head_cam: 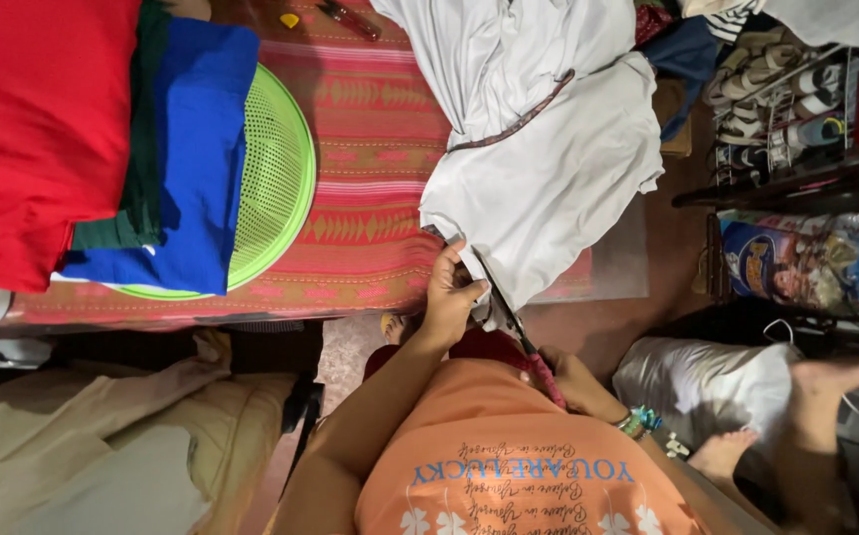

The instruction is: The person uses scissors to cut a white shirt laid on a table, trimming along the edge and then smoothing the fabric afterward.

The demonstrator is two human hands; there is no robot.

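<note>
A large white cloth [538,149] lies over a table covered with a red patterned woven cloth [370,149] and hangs off its near edge. My left hand [452,294] pinches the lower edge of the white cloth between thumb and fingers. My right hand [570,381], with beaded bracelets on the wrist, holds scissors [519,337] with pinkish-red handles. The dark blades point up to the cloth edge right beside my left fingers. A thin brown strap [519,119] lies across the white cloth.
A stack of red, green and blue folded fabric [103,129] rests on a round green plastic basket [276,178] at left. A shoe rack [786,109] and printed bags [796,263] stand at right. Another person's feet [727,451] are at lower right. Beige cloth [103,446] lies at lower left.
</note>
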